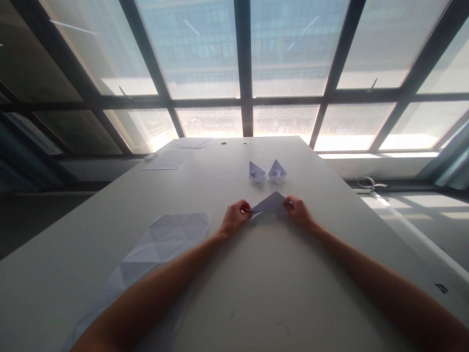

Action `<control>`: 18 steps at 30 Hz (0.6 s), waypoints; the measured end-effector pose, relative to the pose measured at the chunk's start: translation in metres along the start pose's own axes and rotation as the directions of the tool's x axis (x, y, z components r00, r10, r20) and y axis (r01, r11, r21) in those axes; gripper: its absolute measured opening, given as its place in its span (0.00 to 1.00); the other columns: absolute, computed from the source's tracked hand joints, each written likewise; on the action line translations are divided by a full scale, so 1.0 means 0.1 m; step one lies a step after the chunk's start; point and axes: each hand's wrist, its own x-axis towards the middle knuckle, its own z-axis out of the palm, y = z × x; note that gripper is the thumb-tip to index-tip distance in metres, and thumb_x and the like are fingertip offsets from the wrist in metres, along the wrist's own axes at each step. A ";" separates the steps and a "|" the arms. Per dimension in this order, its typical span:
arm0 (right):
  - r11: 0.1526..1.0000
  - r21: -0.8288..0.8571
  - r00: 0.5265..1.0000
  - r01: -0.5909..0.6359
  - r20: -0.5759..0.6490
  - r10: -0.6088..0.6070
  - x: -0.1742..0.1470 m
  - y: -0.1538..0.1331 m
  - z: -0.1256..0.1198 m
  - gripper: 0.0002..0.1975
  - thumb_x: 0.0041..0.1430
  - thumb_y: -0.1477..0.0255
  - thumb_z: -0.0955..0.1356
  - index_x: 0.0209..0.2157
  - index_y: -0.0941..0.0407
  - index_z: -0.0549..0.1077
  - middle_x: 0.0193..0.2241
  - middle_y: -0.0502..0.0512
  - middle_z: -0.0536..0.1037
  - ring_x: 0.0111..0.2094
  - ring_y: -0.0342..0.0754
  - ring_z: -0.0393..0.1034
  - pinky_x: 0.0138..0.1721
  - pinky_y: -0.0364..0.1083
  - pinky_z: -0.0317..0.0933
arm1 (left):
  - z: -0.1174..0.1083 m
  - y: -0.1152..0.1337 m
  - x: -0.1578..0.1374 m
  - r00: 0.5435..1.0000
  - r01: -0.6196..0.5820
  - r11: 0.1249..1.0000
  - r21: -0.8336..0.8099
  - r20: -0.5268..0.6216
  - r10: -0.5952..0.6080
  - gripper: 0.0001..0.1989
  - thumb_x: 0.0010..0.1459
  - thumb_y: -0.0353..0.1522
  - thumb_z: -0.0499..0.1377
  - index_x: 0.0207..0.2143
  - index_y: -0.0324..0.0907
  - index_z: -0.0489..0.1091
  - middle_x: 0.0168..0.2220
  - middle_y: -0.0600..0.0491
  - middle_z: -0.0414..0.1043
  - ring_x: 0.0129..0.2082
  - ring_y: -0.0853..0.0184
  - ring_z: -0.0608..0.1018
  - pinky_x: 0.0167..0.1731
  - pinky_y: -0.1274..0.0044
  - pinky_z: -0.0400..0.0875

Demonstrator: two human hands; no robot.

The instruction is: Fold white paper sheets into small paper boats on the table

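Between my two hands is a folded piece of white paper (270, 201), its peak pointing up and away from me. My left hand (237, 216) pinches its left corner between thumb and fingers. At the opposite corner, my right hand (298, 211) is closed in a similar pinch. Just beyond the paper, two folded paper boats stand side by side, a left boat (257, 174) and a right boat (277, 172). A large creased sheet (164, 239) lies flat to the left, partly hidden under my left forearm.
The white table (256, 293) runs away from me toward tall windows. Flat paper sheets (166, 160) lie at its far left. Two round holes are near the far edge. On the floor at right are a cable (371, 184) and a small dark object (441, 288).
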 end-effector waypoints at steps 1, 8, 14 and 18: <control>1.000 0.006 1.000 -0.006 0.003 0.006 0.00 -0.01 0.00 0.09 0.56 0.68 0.63 0.30 0.56 0.74 0.28 0.54 0.75 0.33 0.50 0.67 0.36 0.46 0.60 | 0.00 0.00 0.00 1.000 -0.008 1.000 0.018 0.002 0.008 0.05 0.52 0.33 0.61 0.30 0.40 0.74 0.29 0.53 0.76 0.29 0.67 0.76 0.31 0.78 0.70; 0.999 0.023 0.999 -0.045 0.010 0.045 0.00 -0.02 0.00 0.10 0.56 0.68 0.63 0.30 0.57 0.74 0.26 0.54 0.76 0.30 0.49 0.66 0.34 0.46 0.59 | 0.01 0.01 -0.04 0.994 -0.109 0.988 0.109 0.042 0.105 0.10 0.60 0.36 0.58 0.36 0.41 0.77 0.31 0.53 0.78 0.29 0.67 0.76 0.33 0.77 0.69; 0.998 0.017 0.999 -0.053 0.004 0.053 0.00 -0.05 -0.01 0.10 0.55 0.68 0.63 0.28 0.57 0.72 0.24 0.52 0.74 0.28 0.48 0.65 0.32 0.45 0.58 | 0.02 -0.02 -0.04 0.970 -0.234 0.960 0.154 0.100 0.221 0.13 0.60 0.40 0.60 0.39 0.42 0.79 0.42 0.49 0.77 0.42 0.62 0.77 0.45 0.73 0.69; 0.998 0.021 0.998 -0.064 0.009 0.064 0.00 -0.06 -0.02 0.09 0.55 0.68 0.63 0.28 0.56 0.72 0.24 0.53 0.75 0.29 0.48 0.66 0.32 0.45 0.58 | 0.04 -0.08 -0.02 0.970 -0.236 0.953 0.188 0.112 0.218 0.09 0.58 0.34 0.61 0.40 0.44 0.79 0.41 0.49 0.76 0.43 0.61 0.76 0.47 0.72 0.68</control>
